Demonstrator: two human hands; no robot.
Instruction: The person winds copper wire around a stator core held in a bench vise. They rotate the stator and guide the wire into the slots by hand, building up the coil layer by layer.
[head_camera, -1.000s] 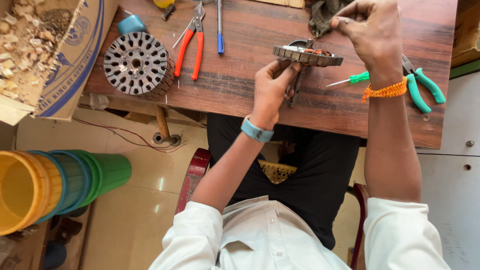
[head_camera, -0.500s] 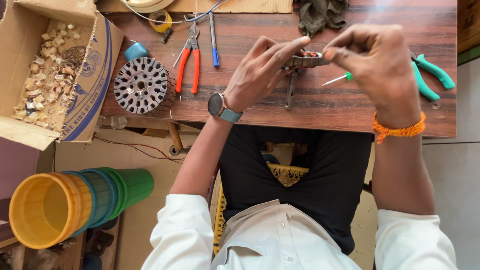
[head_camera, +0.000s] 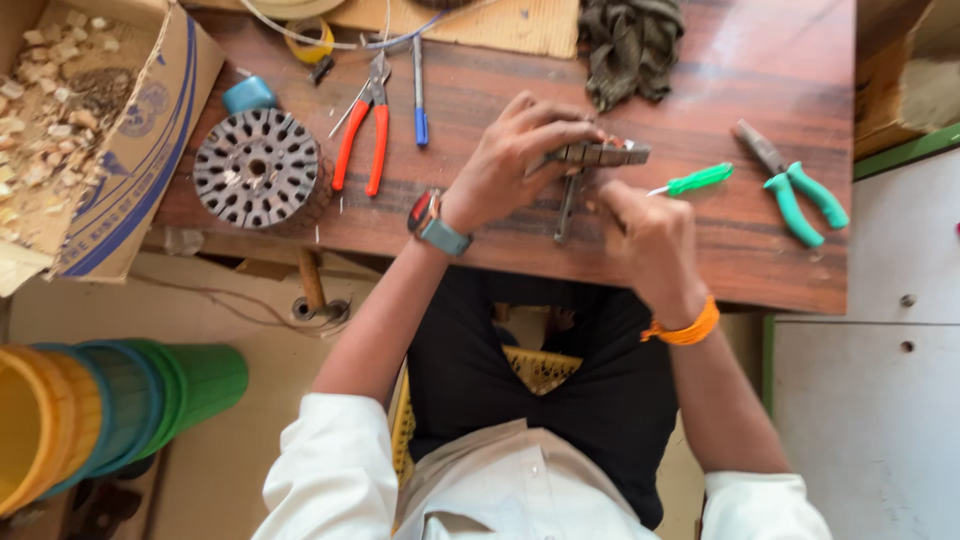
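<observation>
Head view, left hand (head_camera: 515, 160) grip closed around metal ring part (head_camera: 598, 154), right hand (head_camera: 645, 235) grip curled shut just beside.

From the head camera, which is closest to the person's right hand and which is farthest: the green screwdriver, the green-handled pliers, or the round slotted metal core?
Measured from the right hand:
1. Green screwdriver, just beyond the hand, slightly to its right.
2. Green-handled pliers, further right, near the table's edge.
3. Round slotted metal core, far across on the left, beside the cardboard box.

Left hand (head_camera: 515, 160) fingers curled gripping, right hand (head_camera: 645, 235) loosely fisted beside
</observation>
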